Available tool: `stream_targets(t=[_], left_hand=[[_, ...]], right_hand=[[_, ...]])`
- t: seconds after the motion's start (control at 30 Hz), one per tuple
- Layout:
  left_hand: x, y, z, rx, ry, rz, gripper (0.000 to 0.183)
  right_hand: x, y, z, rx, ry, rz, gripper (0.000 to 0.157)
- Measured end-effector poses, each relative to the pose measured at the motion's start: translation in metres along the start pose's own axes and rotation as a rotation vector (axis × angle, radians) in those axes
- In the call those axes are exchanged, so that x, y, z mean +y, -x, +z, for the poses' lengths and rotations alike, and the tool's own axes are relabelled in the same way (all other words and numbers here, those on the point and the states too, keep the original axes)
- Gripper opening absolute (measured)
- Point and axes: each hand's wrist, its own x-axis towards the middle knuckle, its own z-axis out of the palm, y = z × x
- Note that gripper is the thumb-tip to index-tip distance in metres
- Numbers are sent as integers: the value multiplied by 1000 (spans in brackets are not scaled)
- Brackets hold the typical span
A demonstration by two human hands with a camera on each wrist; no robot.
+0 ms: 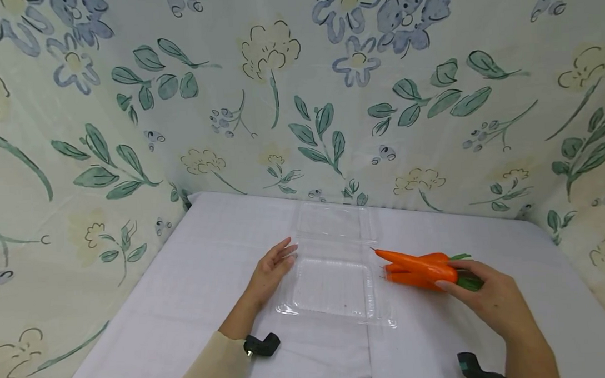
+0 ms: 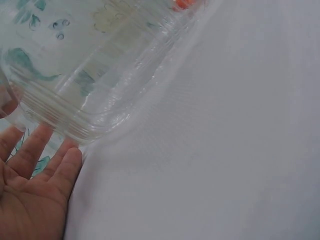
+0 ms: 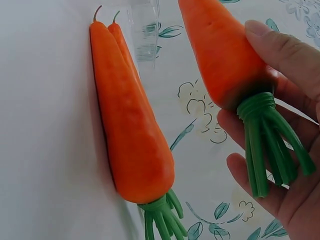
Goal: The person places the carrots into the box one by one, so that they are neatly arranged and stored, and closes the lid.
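A clear plastic clamshell container (image 1: 331,285) lies opened out on the white cloth, its lid part (image 1: 328,221) farther away. My left hand (image 1: 269,272) holds its left edge; in the left wrist view, the fingers (image 2: 35,155) meet the outer edge and one digit shows through the plastic. My right hand (image 1: 491,296) grips an orange carrot (image 3: 225,55) by its thick end, near the green stems, its tip pointing toward the container. Two more carrots (image 3: 132,135) lie side by side beneath it on the cloth, just right of the container.
A white cloth (image 1: 209,242) covers the table. Floral fabric (image 1: 329,99) stands behind and along the sides. Black wrist devices (image 1: 262,344) are worn on both arms.
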Motion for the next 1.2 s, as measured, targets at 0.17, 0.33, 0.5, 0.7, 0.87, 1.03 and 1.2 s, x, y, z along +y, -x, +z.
stream_targets(t=[0.17, 0.33, 0.5, 0.7, 0.87, 1.03, 1.2], left_hand=[[0, 0, 1, 6, -7, -4, 58], [0, 0, 1, 11, -15, -2, 58], [-1, -1, 1, 4, -15, 2, 58], [-2, -2, 0, -2, 8, 4, 58], [-3, -2, 0, -3, 22, 5, 58], [-3, -2, 0, 4, 1, -1, 58], [-2, -1, 1, 17, -25, -19, 58]], right_hand=[[-9, 3, 5, -9, 0, -22, 79], [-19, 5, 12, -21, -16, -70, 78], [-28, 8, 18, 10, -12, -143, 65], [-36, 10, 23, 32, -8, -215, 57], [-45, 11, 28, 13, -13, -263, 55], [-57, 14, 35, -14, -16, -304, 50], [-67, 19, 42, -49, -23, -329, 53]])
